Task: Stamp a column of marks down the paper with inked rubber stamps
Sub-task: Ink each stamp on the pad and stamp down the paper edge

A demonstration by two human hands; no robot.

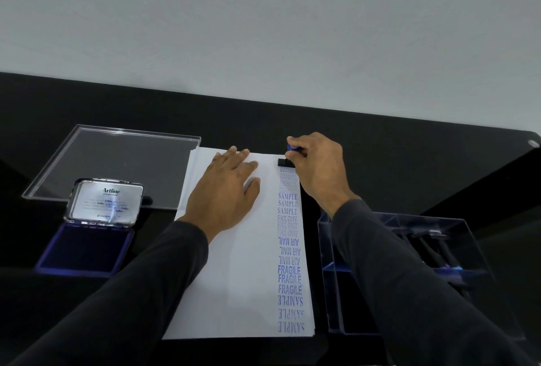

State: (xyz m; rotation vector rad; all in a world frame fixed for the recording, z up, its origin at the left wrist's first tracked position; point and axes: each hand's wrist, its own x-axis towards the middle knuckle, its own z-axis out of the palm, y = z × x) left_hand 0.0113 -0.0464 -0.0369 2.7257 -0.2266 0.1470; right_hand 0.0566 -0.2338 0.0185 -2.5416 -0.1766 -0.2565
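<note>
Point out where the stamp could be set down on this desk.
Bare black desk lies beyond the right hand, above the clear box. The acrylic tray is bare. Crowded: paper, ink pad.

Blue marks on white paper, black desk, grey wall.

White paper [234, 263] at centre, printed at 3 o'clock with a column of marks [289, 248], pale grey-blue at 12 o'clock, deepening to strong blue toward 6 o'clock. Stamp [288, 157] at 12 o'clock of the column: blue handle, black base. Ink pad [85, 251] at 9 o'clock: deep blue felt, blue rim, silvery lid with black lettering. Clear plate [117, 160] at 10 o'clock and clear box [409, 263] at 3 o'clock, blue-tinted at the edges. Dark charcoal sleeves [424, 292]. Glossy black table [409, 160] under a plain pale grey wall [263, 29].
</note>
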